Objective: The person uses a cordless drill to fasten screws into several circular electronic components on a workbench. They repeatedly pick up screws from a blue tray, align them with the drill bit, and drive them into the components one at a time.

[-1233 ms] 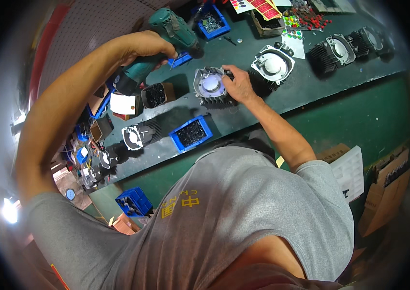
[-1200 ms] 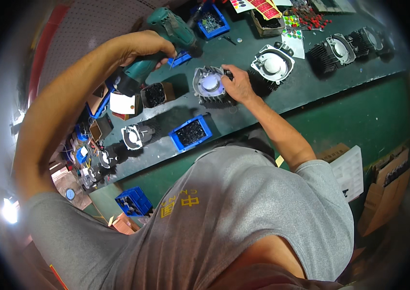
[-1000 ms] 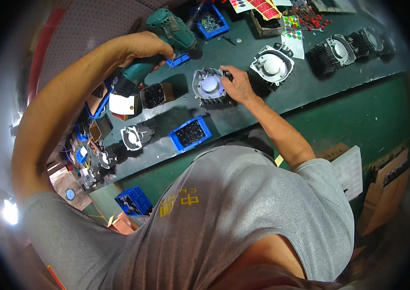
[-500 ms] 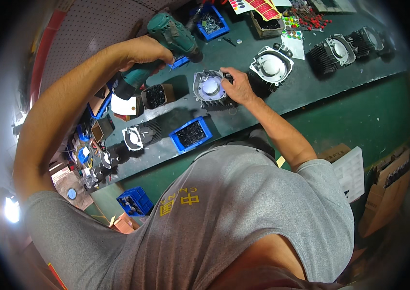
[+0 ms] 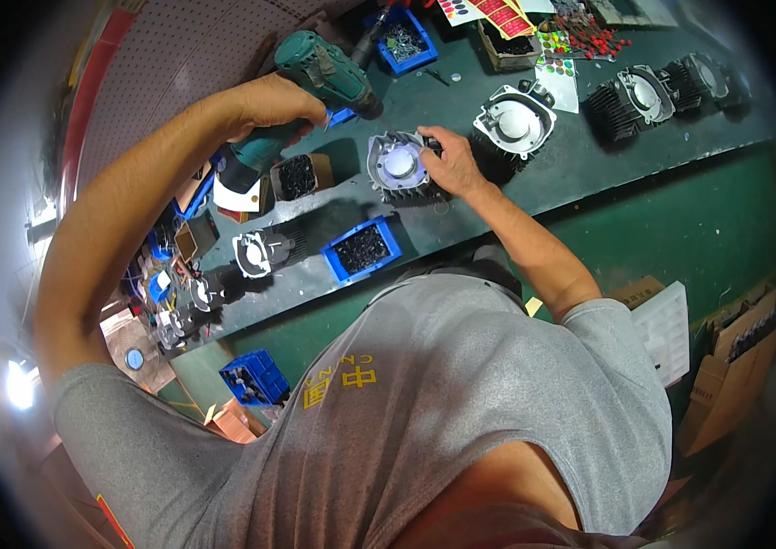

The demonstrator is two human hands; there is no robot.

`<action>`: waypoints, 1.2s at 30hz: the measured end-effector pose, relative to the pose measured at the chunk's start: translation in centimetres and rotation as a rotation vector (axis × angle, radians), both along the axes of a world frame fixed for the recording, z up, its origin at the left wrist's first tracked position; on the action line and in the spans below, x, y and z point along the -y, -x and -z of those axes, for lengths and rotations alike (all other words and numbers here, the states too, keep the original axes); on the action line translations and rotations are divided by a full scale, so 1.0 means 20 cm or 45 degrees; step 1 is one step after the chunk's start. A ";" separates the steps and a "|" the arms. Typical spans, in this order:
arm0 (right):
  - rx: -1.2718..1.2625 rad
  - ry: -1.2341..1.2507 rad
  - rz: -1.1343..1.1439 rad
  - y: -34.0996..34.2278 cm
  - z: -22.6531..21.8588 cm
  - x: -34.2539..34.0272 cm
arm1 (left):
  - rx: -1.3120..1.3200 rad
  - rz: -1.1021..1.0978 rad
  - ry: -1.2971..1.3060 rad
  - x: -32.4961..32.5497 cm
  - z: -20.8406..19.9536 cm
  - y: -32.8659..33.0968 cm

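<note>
My left hand (image 5: 280,102) is wrapped round the grip of a green cordless drill (image 5: 319,66), held above the bench. The drill's front end points toward a round finned metal housing (image 5: 398,165) but stays apart from it. That housing sits on the bench with its pale inner disc facing up. At its right rim, my right hand (image 5: 455,165) grips the edge between thumb and fingers. A similar housing (image 5: 514,123) stands just right of that hand. What the drill carries at its tip is too small to make out.
Nearest my body on the green bench (image 5: 461,233) is a blue bin of dark small parts (image 5: 362,250). A cardboard box of screws (image 5: 296,177) stands left of the gripped housing. More housings (image 5: 641,94) line the far right; another (image 5: 258,253) lies left. Behind is a blue bin (image 5: 404,42).
</note>
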State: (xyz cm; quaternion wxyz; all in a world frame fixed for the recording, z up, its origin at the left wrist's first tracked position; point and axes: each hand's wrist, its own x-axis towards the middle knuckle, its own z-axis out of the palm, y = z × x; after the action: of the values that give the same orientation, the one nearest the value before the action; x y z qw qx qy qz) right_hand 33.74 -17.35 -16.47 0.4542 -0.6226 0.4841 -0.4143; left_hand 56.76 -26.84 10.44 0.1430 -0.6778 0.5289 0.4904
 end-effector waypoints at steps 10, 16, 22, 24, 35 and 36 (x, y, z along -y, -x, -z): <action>0.008 0.034 -0.001 0.00 0.03 -0.02 | -0.062 0.038 0.015 -0.03 0.02 -0.02; 0.015 0.067 0.010 0.01 0.03 -0.04 | -0.033 0.056 0.093 -0.09 -0.03 0.04; 0.008 0.138 0.069 0.00 0.05 -0.11 | -0.088 0.069 0.107 -0.18 -0.07 0.06; -0.023 0.243 0.084 0.00 0.06 -0.16 | -0.226 0.066 0.209 -0.26 -0.05 0.04; -0.134 0.340 0.150 -0.03 0.01 -0.28 | -0.452 -0.046 0.350 -0.53 -0.12 -0.11; -0.132 0.332 0.139 -0.03 0.01 -0.29 | -0.487 -0.030 0.450 -0.57 -0.14 -0.15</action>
State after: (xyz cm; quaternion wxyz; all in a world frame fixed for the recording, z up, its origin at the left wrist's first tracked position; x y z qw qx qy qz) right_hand 34.38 -11.49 -16.75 0.3207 -0.6695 0.4822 -0.4651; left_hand 59.72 -15.46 13.28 -0.0862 -0.5933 0.6159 0.5112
